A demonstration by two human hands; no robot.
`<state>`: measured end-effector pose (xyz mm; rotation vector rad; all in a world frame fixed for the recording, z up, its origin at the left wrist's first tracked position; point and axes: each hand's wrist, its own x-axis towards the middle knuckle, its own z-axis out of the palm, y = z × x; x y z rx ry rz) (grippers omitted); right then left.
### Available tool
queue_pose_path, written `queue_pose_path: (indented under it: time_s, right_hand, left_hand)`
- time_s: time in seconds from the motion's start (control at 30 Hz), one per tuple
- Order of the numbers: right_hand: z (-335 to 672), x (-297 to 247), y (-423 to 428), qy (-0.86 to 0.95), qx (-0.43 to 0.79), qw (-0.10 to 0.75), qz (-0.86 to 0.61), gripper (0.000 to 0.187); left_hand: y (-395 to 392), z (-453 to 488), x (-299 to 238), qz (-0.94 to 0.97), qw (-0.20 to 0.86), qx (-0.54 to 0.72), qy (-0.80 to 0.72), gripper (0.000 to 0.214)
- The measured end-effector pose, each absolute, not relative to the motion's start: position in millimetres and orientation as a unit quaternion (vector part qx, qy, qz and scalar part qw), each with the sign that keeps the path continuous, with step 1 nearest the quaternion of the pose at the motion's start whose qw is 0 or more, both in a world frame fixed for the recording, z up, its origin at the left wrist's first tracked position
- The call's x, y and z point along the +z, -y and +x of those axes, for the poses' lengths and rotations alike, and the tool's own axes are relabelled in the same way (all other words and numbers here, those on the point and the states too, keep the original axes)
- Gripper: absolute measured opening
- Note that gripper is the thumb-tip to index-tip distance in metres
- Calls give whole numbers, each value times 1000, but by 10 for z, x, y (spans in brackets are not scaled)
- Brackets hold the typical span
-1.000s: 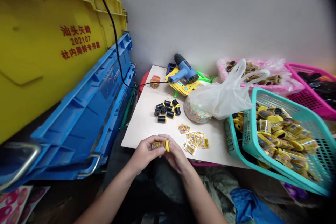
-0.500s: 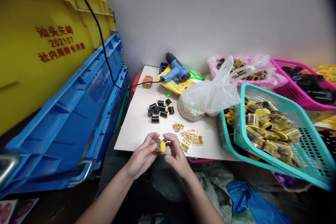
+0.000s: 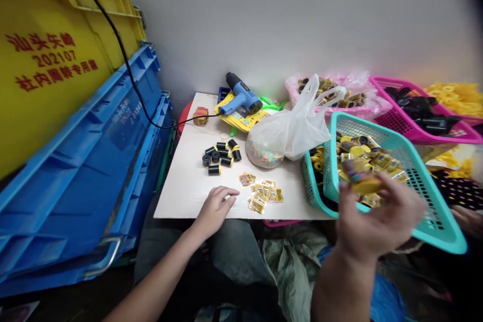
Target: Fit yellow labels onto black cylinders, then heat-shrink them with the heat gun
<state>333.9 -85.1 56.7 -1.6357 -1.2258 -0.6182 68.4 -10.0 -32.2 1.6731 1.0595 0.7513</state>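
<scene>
My right hand is raised over the near rim of the teal basket, fingers pinched on a small labelled cylinder with a yellow cap, blurred by motion. My left hand rests on the front edge of the white board, fingers loosely curled, holding nothing. Just to its right lies a heap of small yellow labels. Beyond it is a cluster of black spools with yellow caps. The basket is full of labelled cylinders.
A blue heat gun lies on yellow cards at the board's back, its black cord running up left. A plastic bag of beads sits mid-board. Yellow and blue crates are stacked at left; pink baskets stand at back right.
My right hand has carried the labelled cylinder from in front of me rightward to the teal basket. My left hand let go and dropped onto the board edge. The view has panned right.
</scene>
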Motion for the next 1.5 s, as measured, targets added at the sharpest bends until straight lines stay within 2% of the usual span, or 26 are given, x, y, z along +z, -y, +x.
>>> queue_pose_path:
  time_s: [0.07,0.13,0.2,0.23,0.3,0.4,0.67,0.8,0.9,1.03,1.13,1.27,1.4,1.5]
  right_hand:
    - [3591,740,799,461,-354,406,-705,67]
    - [3593,744,697,472,-341,420,-696,59]
    - [3399,576,592,539,-216,461,-671,41]
    - [3269,445,552,582,-119,463,-658,34]
    - [3016,147,504,628,-30,434,-645,21]
    - [2763,-241,478,632,51,426,-645,20]
    - [2496,-541,445,608,213,424,-637,19]
    - [2256,-598,448,560,278,453,-636,32]
    - [2056,-646,404,520,327,479,-628,43]
    - [1926,-648,324,512,384,477,-602,36]
    - [1955,-648,313,520,399,454,-604,37]
    - [2107,-666,290,522,386,428,-629,37]
    - [2231,-619,196,498,321,458,-662,34]
    - [2144,-580,175,506,314,479,-645,43]
  left_hand:
    - [-93,875,-451,766,366,273,-453,23]
    - [-273,1102,-559,787,313,264,-462,23]
    - [-406,1296,-630,782,305,269,-472,19]
    - [-448,1361,-652,779,300,270,-480,15]
    - [-477,1409,-683,771,294,270,-495,8]
    - [-410,1303,-717,757,299,274,-512,15]
    - [-188,898,-712,656,401,350,-536,11]
    - [-92,846,-649,560,503,414,-512,13]
    - [43,821,-590,480,569,452,-492,22]
    - [152,743,-474,393,622,488,-470,33]
    - [113,646,-404,323,659,493,-468,42]
    - [25,527,-435,297,658,487,-492,32]
    - [21,499,-514,255,660,510,-489,32]
    - [76,538,-513,225,695,504,-461,37]
